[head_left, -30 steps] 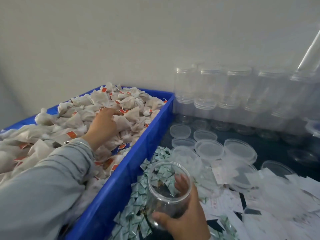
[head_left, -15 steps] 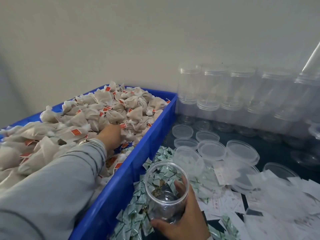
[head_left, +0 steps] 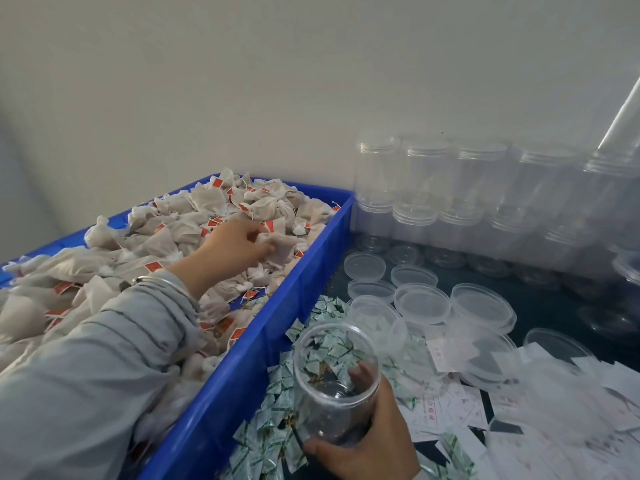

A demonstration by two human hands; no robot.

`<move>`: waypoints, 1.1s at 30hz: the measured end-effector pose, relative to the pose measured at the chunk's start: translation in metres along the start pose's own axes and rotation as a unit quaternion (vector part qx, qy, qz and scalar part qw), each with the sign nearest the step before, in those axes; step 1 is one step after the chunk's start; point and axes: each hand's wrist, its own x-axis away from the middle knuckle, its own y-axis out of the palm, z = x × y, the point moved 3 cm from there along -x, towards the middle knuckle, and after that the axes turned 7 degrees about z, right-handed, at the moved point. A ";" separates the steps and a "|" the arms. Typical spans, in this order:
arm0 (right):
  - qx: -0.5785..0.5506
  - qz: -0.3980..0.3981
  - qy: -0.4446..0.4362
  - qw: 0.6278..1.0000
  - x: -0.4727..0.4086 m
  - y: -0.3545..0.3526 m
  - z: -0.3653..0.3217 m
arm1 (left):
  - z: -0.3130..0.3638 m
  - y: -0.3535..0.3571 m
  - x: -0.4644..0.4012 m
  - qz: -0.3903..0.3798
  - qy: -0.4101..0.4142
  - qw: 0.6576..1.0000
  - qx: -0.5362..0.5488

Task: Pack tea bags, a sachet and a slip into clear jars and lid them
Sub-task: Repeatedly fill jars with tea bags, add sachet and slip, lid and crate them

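Note:
A blue crate (head_left: 263,344) on the left is heaped with white tea bags (head_left: 180,233) bearing red tags. My left hand (head_left: 235,245) is over the heap and pinches one tea bag (head_left: 280,245) at its fingertips. My right hand (head_left: 370,445) grips an open clear jar (head_left: 334,382), tilted toward the crate, just right of the crate wall; nothing shows inside it. Under and around the jar lies a pile of green-and-white sachets (head_left: 277,410). White paper slips (head_left: 540,417) are strewn to the right. Several clear lids (head_left: 422,303) lie behind the jar.
Rows of empty clear jars (head_left: 429,188), stacked two high, stand along the back wall on the dark table (head_left: 554,299). More jars crowd the right edge. A clear tube (head_left: 623,116) leans at the top right. The grey wall closes the back.
My left hand has come up out of the heap and moved right toward the crate's near wall, now pinching a tea bag. The jar in my right hand has barely moved.

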 end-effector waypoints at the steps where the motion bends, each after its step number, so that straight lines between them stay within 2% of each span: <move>1: -0.003 0.009 -0.008 1.000 0.000 -0.003 -0.001 | 0.009 -0.002 0.004 -0.015 0.002 0.998 0.064; 3: 0.011 0.042 -0.025 0.999 -0.001 -0.009 -0.004 | 0.027 -0.004 0.013 -0.067 -0.022 0.972 0.223; 5: 0.077 0.078 -0.046 0.993 -0.006 -0.012 -0.011 | 0.041 -0.005 0.022 -0.129 -0.041 0.931 0.338; 8: 0.143 0.078 -0.057 0.985 -0.009 -0.012 -0.015 | 0.055 -0.003 0.033 -0.195 -0.043 0.897 0.395; 12: 0.129 0.080 -0.014 0.988 -0.005 -0.010 -0.006 | 0.071 0.002 0.051 -0.261 -0.012 0.869 0.420; 14: 0.145 0.085 -0.030 0.985 -0.004 -0.012 -0.009 | 0.076 0.003 0.059 -0.269 0.029 0.883 0.384; 17: 0.154 0.092 -0.040 0.983 -0.003 -0.015 -0.013 | 0.083 0.006 0.069 -0.293 0.101 0.911 0.273; 21: 0.143 0.095 -0.037 0.985 -0.004 -0.009 -0.008 | 0.088 0.003 0.075 -0.308 0.126 0.921 0.204; 23: 0.171 0.080 -0.046 0.981 -0.002 -0.005 -0.008 | 0.088 0.000 0.072 -0.281 0.120 0.933 0.193; 26: 0.123 0.126 -0.045 0.983 0.001 -0.011 -0.005 | 0.082 0.000 0.069 -0.253 0.090 0.948 0.172; 29: 0.114 0.114 -0.047 0.986 0.003 -0.012 -0.006 | 0.075 -0.003 0.061 -0.217 0.073 0.959 0.167; 33: 0.124 0.114 -0.057 0.984 0.002 -0.014 -0.014 | 0.046 -0.022 0.034 -0.090 0.000 0.976 0.200</move>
